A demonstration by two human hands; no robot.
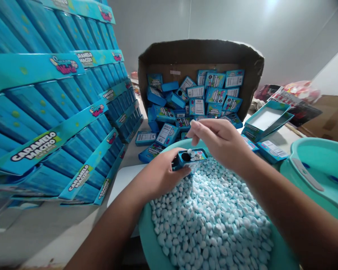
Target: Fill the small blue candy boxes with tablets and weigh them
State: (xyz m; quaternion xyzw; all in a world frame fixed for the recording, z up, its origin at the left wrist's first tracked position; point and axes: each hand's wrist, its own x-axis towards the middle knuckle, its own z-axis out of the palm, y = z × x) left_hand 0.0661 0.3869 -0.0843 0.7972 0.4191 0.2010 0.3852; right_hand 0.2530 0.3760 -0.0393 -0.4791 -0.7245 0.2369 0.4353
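My left hand is wrapped round a small blue candy box, held above the tub with its dark round opening facing up. A few white candies are at the box's top, beside the opening. Just above and to the right, my right hand is closed with the fingers curled; what lies inside them is hidden. Below both hands, a turquoise tub is filled with pale blue and white oval candies.
Stacked blue display trays full of boxes rise at left. Behind the tub, a cardboard carton lies with loose blue boxes spilling out. To the right are a blue open tray and another turquoise tub.
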